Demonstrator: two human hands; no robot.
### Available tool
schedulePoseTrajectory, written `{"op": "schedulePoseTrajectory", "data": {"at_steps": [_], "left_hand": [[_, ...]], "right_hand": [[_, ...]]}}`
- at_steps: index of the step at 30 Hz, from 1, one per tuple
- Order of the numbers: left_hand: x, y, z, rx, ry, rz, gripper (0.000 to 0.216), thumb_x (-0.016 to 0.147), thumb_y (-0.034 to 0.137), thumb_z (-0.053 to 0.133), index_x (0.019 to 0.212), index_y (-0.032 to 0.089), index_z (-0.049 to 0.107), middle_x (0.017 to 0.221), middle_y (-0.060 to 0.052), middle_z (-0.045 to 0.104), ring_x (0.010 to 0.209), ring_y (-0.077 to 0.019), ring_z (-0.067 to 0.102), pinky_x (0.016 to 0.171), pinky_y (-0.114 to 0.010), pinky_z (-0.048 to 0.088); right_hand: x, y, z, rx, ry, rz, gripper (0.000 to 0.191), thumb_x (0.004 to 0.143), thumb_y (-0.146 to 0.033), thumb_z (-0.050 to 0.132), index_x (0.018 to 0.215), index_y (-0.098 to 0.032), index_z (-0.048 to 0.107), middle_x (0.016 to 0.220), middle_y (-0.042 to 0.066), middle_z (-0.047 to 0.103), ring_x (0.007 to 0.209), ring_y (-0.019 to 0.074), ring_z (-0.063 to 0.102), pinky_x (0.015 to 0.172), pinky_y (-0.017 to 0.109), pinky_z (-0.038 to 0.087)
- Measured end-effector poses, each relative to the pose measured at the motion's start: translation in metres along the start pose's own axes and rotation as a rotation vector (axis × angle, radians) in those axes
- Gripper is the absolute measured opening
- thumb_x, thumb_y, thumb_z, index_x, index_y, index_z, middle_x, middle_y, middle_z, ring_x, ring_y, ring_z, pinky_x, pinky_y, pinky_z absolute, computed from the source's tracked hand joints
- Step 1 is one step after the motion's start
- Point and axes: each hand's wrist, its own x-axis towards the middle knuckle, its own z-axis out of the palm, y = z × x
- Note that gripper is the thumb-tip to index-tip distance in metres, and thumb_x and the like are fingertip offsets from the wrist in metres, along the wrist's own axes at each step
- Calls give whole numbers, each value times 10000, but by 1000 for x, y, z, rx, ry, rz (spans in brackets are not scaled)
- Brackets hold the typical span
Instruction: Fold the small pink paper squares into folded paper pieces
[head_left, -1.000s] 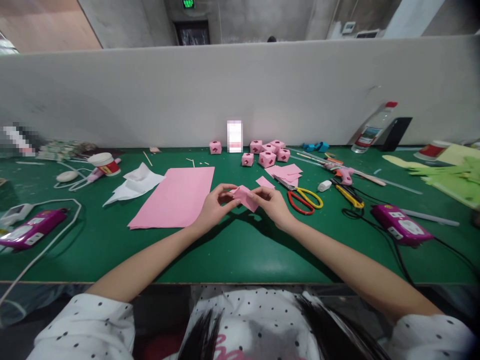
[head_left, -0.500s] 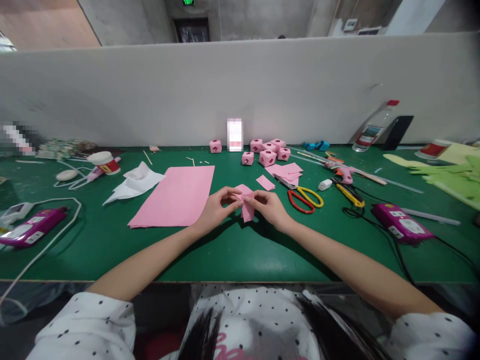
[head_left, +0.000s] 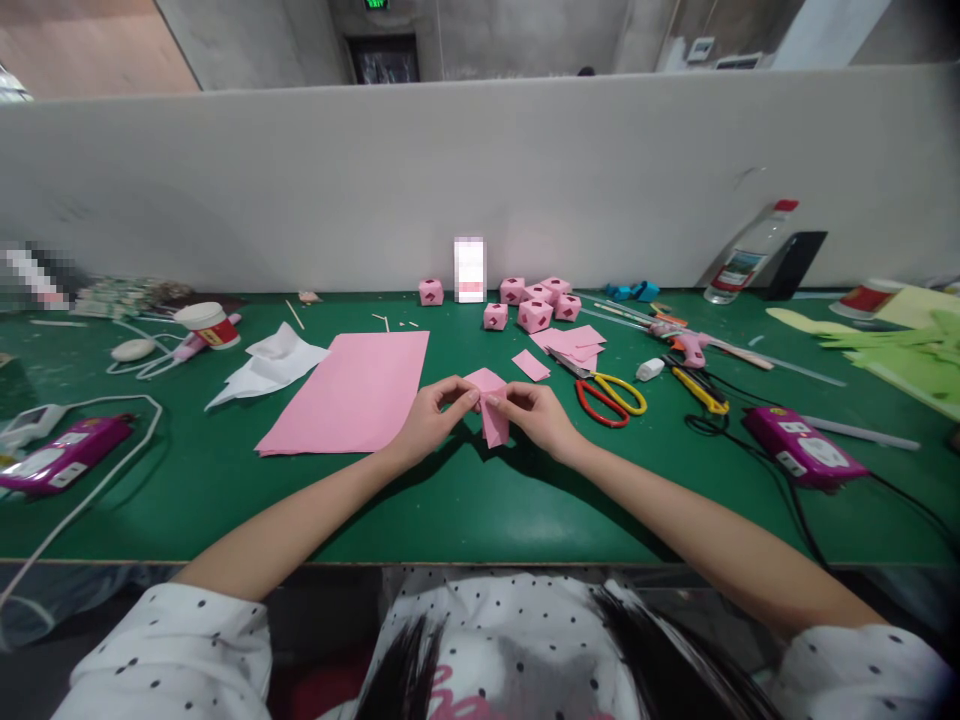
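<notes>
Green desk (head_left: 450, 520), pale partition (head_left: 300, 190) behind. Left hand (head_left: 435, 422) and right hand (head_left: 546, 418) pinch a folded pink paper (head_left: 496, 427) from opposite sides, presumably to keep its creases steady.

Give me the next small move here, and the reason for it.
I'd probably crease the folded pink paper more firmly at its bend: the left hand and the right hand both pinch it near there, and its lower flap hangs free below them.
</notes>
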Motion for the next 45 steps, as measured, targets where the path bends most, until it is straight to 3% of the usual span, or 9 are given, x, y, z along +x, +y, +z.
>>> {"op": "schedulePoseTrajectory", "data": {"at_steps": [13, 33, 37, 45], "left_hand": [[-2, 2, -2, 145, 13, 56, 244, 914, 394, 544, 879, 176, 648, 861, -28, 670, 839, -175, 616, 805, -290, 470], [-5, 3, -3, 172, 2, 71, 227, 897, 376, 569, 889, 180, 683, 884, -35, 707, 849, -185, 647, 818, -297, 490], [-4, 2, -2, 185, 19, 59, 240, 861, 409, 622, 848, 181, 694, 876, -31, 724, 841, -193, 654, 802, -293, 493], [-1, 4, -4, 173, 38, 19, 328, 898, 443, 551, 757, 176, 680, 784, -22, 698, 782, -183, 627, 768, -292, 476]], "right_hand": [[-2, -3, 1, -34, -4, -18, 437, 747, -582, 693, 706, -151, 637, 629, -11, 565, 584, 109, 467, 554, 248, 360], [-2, -1, 1, -76, 23, -20, 455, 733, -611, 689, 682, -165, 617, 622, -10, 575, 587, 120, 480, 560, 254, 369], [-2, 0, 1, -117, 16, -45, 433, 764, -579, 677, 668, -164, 604, 619, -11, 566, 590, 118, 477, 574, 255, 369], [-3, -2, 1, -81, -7, -39, 426, 797, -587, 634, 757, -163, 651, 661, -7, 597, 608, 125, 498, 589, 258, 391]]}}
